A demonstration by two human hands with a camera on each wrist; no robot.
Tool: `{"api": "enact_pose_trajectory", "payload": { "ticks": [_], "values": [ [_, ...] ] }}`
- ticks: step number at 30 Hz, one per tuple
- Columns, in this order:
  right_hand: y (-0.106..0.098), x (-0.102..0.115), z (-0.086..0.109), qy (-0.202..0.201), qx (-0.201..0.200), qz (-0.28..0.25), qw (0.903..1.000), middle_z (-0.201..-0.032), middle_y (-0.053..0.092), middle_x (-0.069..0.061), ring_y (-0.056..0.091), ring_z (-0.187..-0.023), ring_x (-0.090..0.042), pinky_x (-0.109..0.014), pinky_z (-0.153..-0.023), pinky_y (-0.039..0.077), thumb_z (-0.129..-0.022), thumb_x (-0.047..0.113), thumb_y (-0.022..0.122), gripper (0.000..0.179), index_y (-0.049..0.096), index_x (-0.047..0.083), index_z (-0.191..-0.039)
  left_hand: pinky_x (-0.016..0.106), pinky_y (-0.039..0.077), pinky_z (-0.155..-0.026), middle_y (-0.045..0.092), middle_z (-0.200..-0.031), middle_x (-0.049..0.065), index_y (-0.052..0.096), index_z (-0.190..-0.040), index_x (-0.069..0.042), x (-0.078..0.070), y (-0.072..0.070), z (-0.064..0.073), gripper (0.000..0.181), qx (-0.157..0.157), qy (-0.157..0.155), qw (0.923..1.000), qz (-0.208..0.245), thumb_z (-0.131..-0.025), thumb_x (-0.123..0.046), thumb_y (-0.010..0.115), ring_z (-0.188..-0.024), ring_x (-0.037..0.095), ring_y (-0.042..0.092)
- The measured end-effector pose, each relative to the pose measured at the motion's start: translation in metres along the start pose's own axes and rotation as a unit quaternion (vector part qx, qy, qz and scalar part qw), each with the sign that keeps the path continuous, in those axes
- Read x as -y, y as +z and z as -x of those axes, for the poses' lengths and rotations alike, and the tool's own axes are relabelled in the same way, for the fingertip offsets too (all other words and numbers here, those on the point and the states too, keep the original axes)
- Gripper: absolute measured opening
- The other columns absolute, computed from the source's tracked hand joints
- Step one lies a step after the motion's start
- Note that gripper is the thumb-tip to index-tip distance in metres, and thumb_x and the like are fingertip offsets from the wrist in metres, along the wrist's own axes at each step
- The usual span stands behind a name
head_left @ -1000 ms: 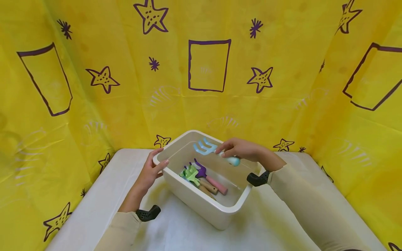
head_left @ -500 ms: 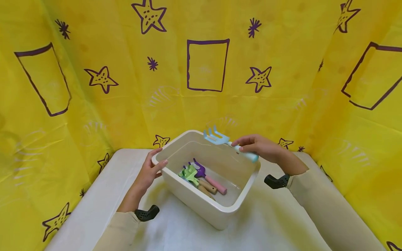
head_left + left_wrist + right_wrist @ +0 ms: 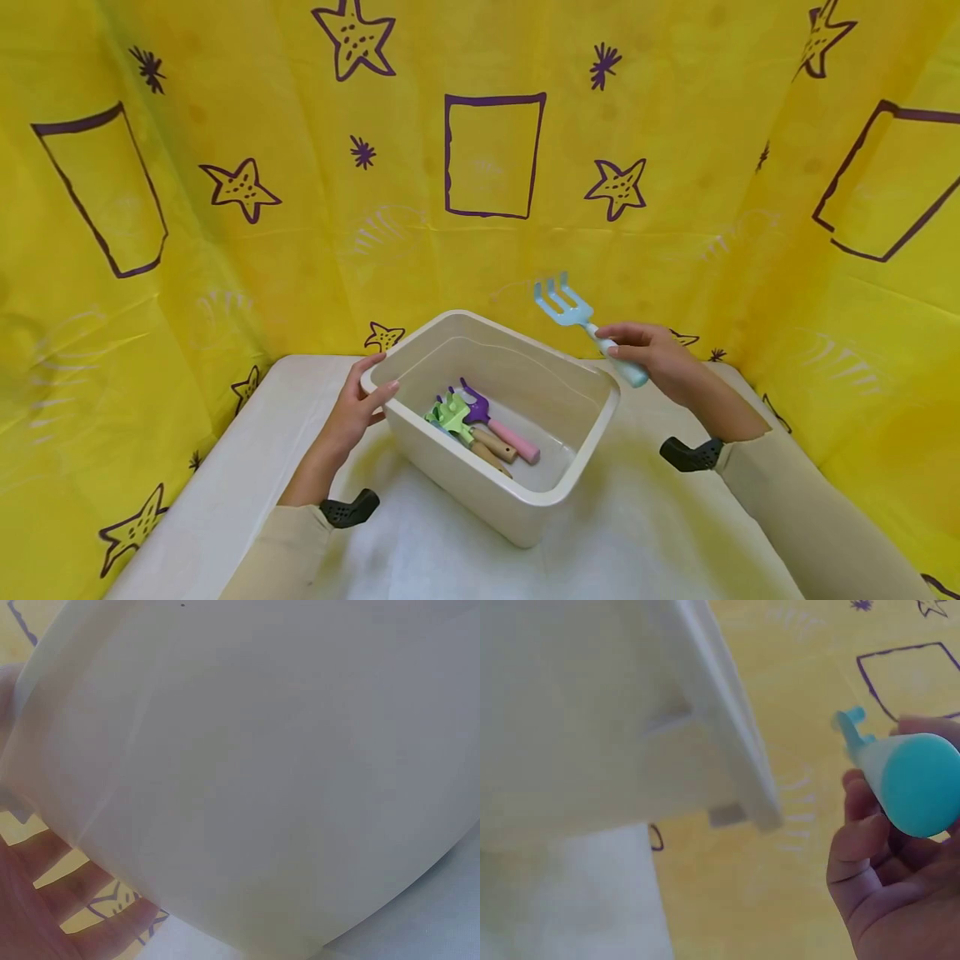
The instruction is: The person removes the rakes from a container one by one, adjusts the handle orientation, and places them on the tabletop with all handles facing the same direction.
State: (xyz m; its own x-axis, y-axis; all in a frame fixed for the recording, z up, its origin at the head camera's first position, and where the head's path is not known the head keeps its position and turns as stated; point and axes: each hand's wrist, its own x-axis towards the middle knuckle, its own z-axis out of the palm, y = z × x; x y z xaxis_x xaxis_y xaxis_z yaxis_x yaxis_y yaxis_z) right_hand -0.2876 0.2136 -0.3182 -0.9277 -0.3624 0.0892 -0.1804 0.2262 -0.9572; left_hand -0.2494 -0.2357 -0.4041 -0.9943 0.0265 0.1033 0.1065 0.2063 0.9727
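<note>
A light blue garden hand rake [image 3: 566, 310] with three bent tines is held by its handle in my right hand [image 3: 660, 357], above the right end of a cream plastic bin [image 3: 517, 521]. In the right wrist view, the turquoise end of the rake's handle [image 3: 922, 786] faces the camera, fingers curled round it. My left hand [image 3: 360, 406] grips the bin's left rim, thumb over the edge; in the left wrist view, its fingers [image 3: 112, 930] lie against the bin's outer wall [image 3: 262, 765]. Inside the bin are a green rake [image 3: 453, 415] and a purple fork with pink handle [image 3: 517, 442].
Wooden handles [image 3: 491, 450] lie beside the pink handle on the bin floor. The bin stands at an angle on a white-covered table [image 3: 247, 467]. Yellow cloth [image 3: 487, 250] with starfish drawings walls in the back and both sides.
My right hand has lifted the blue rake out of the bin and carried it right and up, past the far rim, tines now pointing up. My left hand stays on the rim.
</note>
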Motion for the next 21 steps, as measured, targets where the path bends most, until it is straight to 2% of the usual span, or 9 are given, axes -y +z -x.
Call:
{"api": "enact_pose_trajectory", "payload": {
  "ticks": [4, 11, 15, 21],
  "values": [
    [-0.007, -0.011, 0.010, 0.008, -0.033, 0.001, 0.9994, -0.125, 0.051, -0.017, 0.049, -0.101, -0.023, -0.024, -0.076, 0.050, -0.098, 0.018, 0.059, 0.042, 0.053, -0.006, -0.132, 0.057, 0.041, -0.099, 0.030, -0.148, 0.016, 0.024, -0.151, -0.024, -0.001, -0.001, 0.002, 0.067, -0.001, -0.001, 1.0000, 0.001, -0.096, -0.035, 0.061, -0.120, 0.041, 0.049],
    [-0.011, -0.042, 0.024, 0.028, -0.078, 0.001, 0.9965, -0.116, 0.052, -0.008, 0.050, -0.096, -0.021, -0.025, -0.074, 0.051, -0.098, 0.023, 0.060, 0.044, 0.054, -0.002, -0.133, 0.057, 0.040, -0.099, 0.031, -0.147, 0.016, 0.023, -0.152, -0.024, -0.002, 0.000, 0.003, 0.067, -0.001, -0.001, 1.0000, 0.004, -0.097, -0.032, 0.060, -0.121, 0.042, 0.048],
    [-0.009, -0.062, 0.028, 0.041, -0.097, 0.015, 0.9944, -0.116, 0.053, -0.014, 0.053, -0.092, -0.020, -0.027, -0.075, 0.053, -0.098, 0.023, 0.060, 0.047, 0.051, -0.004, -0.135, 0.057, 0.041, -0.099, 0.031, -0.148, 0.016, 0.023, -0.152, -0.024, -0.002, 0.000, 0.003, 0.066, -0.002, -0.001, 1.0000, 0.005, -0.097, -0.031, 0.060, -0.121, 0.042, 0.048],
    [-0.003, -0.088, 0.037, 0.106, -0.121, 0.033, 0.9864, -0.120, 0.055, -0.020, 0.057, -0.091, -0.023, -0.029, -0.078, 0.055, -0.098, 0.027, 0.059, 0.047, 0.052, -0.001, -0.136, 0.058, 0.041, -0.098, 0.033, -0.146, 0.017, 0.025, -0.151, -0.023, 0.000, 0.000, 0.000, 0.065, -0.001, 0.004, 1.0000, 0.000, -0.097, -0.033, 0.060, -0.119, 0.042, 0.050]
  ]
}}
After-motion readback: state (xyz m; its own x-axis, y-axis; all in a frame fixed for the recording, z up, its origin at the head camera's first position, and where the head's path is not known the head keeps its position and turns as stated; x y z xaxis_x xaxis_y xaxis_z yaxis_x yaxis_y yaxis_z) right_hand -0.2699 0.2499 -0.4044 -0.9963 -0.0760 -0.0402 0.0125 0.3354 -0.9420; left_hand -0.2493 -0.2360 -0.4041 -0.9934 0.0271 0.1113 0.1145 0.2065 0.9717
